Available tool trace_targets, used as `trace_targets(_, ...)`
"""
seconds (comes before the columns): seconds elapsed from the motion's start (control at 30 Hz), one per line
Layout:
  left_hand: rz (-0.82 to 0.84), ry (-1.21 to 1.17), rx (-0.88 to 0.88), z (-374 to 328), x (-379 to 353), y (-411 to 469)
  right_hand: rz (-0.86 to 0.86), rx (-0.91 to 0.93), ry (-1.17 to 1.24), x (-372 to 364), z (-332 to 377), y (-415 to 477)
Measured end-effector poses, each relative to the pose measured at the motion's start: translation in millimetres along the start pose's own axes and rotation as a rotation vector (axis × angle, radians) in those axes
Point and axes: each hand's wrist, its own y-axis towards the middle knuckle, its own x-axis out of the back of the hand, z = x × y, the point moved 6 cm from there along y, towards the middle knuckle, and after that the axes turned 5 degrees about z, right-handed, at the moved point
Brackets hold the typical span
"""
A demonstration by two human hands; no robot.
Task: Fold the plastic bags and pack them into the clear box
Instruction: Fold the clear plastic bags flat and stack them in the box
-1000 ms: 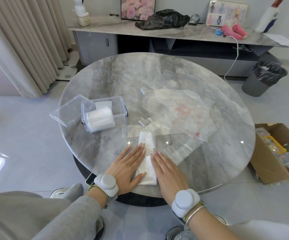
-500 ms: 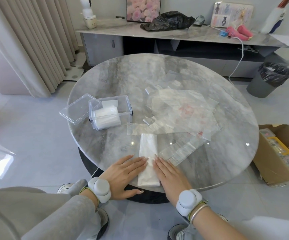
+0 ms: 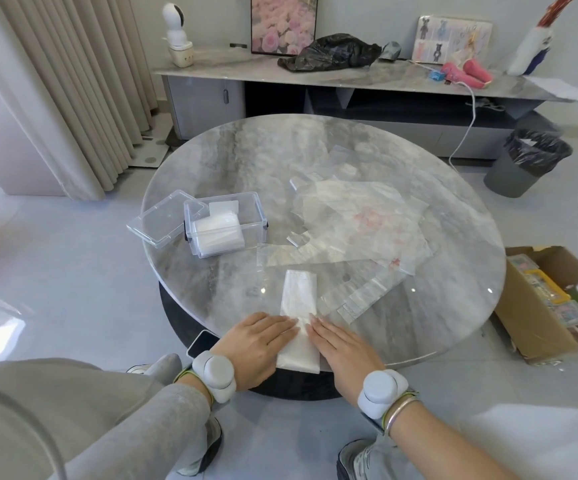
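Our left hand (image 3: 258,344) and right hand (image 3: 341,348) lie flat on the near edge of the round marble table (image 3: 246,161), palms down, with the fingers straight and close together. Between them runs a white plastic bag folded into a long narrow strip (image 3: 299,296). Its near end reaches the table's rim and its far end points toward the middle of the table. The fingertips of both hands press on the strip from either side, almost meeting over it, and neither hand curls round anything. A grey puck-like wrist device (image 3: 213,372) sits on our left wrist, another (image 3: 381,389) sits on the right, and a silver bangle (image 3: 400,408) lies just behind that one.

The clear box (image 3: 261,216) stands open to the left, well apart from the strip. A stack of folded white bags (image 3: 218,233) lies inside it. Its clear lid (image 3: 161,221) rests just to its left, touching it and partly over the table's edge. A loose pile of unfolded clear bags (image 3: 360,223), some with red print, is spread to the right of the box and beyond the strip.

A phone (image 3: 199,342) pokes out below the table beside our left wrist. On the floor to the right there is an open cardboard box (image 3: 530,327), and farther back a grey bin lined with a black bag (image 3: 523,164).
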Motion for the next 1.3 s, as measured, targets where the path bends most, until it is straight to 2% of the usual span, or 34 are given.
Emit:
trace_targets(0.1, -0.059, -0.008, 0.046, 1.4, 1.7, 5.0, 0.009, 0.004, 0.039, 0.2, 0.2, -0.8)
trace_targets(0.27, -0.132, -0.163, 0.274, 16.0, 1.9, 8.0, -0.017, 0.01, 0.184, -1.2, -1.7, -1.8)
trace_targets(0.43, -0.173, -0.316, 0.48, 30.8, 3.4, 2.9, -0.085, -0.161, 0.458, 1.2, -9.9, 0.3)
trace_targets(0.57, -0.234, -0.407, 0.594, 34.1, 3.9, 2.2, -0.133, -0.345, 0.575, 5.5, -16.3, 10.6)
trace_targets(0.7, -0.232, -0.478, 0.778, 41.0, -0.3, 2.6, -0.169, -0.476, 0.519, 4.2, -24.2, 26.5)
trace_targets(0.87, -0.304, -0.479, 0.798, 42.7, 0.5, 5.1, -0.098, -0.593, 0.562, -1.8, -32.2, 39.4)
trace_targets(1.07, -0.305, -0.47, 0.883, 49.7, -6.0, 8.8, -0.138, -0.67, 0.633, -1.8, -35.2, 41.5)
trace_targets(1.2, -0.236, -0.491, 0.968, 55.0, -6.8, 13.6, -0.141, -0.659, 0.51, 5.9, -32.6, 42.7)
trace_targets(1.3, -0.211, -0.44, 0.996, 57.5, -4.0, 16.5, -0.091, -0.575, 0.24, 15.1, -28.6, 45.6)
